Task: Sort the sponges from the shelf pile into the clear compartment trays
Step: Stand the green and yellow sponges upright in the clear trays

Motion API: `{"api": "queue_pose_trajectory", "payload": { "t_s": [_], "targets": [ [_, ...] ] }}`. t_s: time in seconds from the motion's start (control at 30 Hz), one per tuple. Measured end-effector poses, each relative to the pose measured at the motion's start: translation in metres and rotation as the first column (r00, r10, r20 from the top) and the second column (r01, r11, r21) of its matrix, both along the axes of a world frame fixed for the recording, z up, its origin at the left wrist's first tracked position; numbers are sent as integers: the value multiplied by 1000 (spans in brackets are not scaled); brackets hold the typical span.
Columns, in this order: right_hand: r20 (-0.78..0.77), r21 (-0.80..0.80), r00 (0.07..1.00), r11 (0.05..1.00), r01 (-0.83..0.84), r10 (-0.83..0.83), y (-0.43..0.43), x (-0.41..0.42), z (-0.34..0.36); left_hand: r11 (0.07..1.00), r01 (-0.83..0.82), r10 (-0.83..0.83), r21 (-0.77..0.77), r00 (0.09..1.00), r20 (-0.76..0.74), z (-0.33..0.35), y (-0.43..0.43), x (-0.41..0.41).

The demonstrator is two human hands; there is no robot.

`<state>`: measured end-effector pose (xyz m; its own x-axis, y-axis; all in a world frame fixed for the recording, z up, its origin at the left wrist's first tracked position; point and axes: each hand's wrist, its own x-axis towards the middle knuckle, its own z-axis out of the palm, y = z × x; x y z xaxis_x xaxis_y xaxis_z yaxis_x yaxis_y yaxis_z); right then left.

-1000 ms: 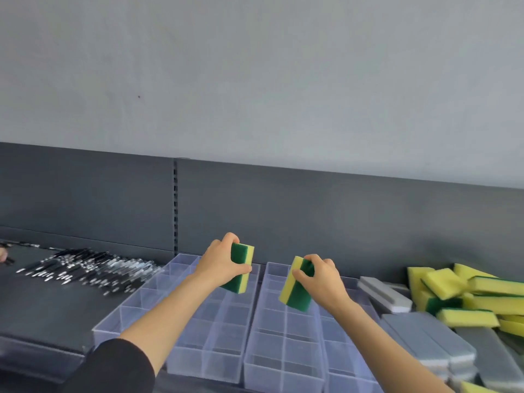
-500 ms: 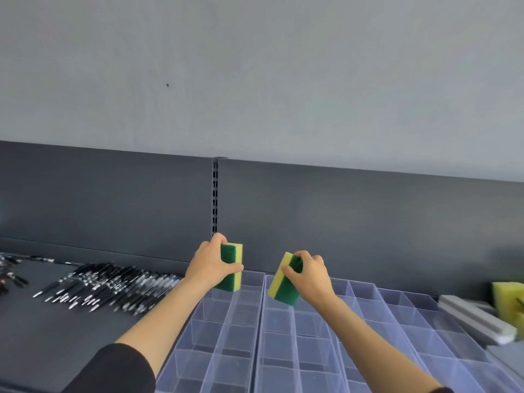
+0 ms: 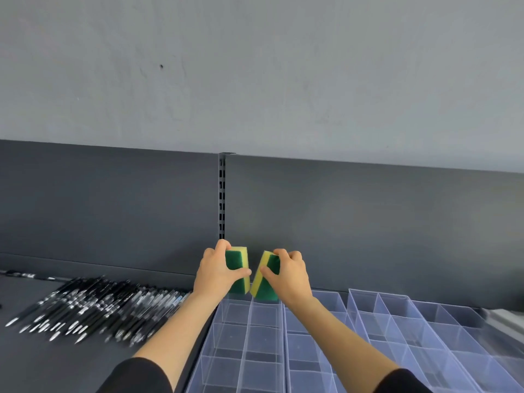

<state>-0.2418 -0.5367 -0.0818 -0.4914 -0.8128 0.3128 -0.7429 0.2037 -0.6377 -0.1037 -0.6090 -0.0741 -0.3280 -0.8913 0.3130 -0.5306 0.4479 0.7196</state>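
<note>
My left hand (image 3: 217,272) grips a green-and-yellow sponge (image 3: 237,260) on edge, fingers over its top and thumb under. Beside it my right hand (image 3: 287,275) grips a second green-and-yellow sponge (image 3: 265,283), tilted, its lower end at the back row of the clear compartment trays. The two sponges nearly touch above the far end of the leftmost clear tray (image 3: 249,333). More clear trays (image 3: 402,330) run to the right. The sponge pile is out of view.
A spread of black pens (image 3: 93,310) lies on the dark shelf to the left of the trays. The dark back panel with a slotted upright (image 3: 222,199) stands right behind the hands. A grey item (image 3: 507,317) shows at the right edge.
Both hands have carried their sponges forward and closer together, down toward the back compartments. The view has swung left, so the sponge pile has left the frame.
</note>
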Motion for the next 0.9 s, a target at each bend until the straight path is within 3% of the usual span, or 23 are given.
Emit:
{"api": "queue_pose_trajectory", "payload": {
  "t_s": [0.17,0.47,0.9],
  "targets": [
    [-68,22,997,999,24,-22,-12,-7,-11,999,13,-11,-30,998,64,-12,-15,-12],
    [-329,100,944,995,7,26,-16,-9,-29,998,-9,21,-60,981,193,-34,-20,-22],
    [-310,194,933,973,-125,181,-7,-13,-42,990,89,-56,-107,959,280,-52,-21,-10]
  ]
}}
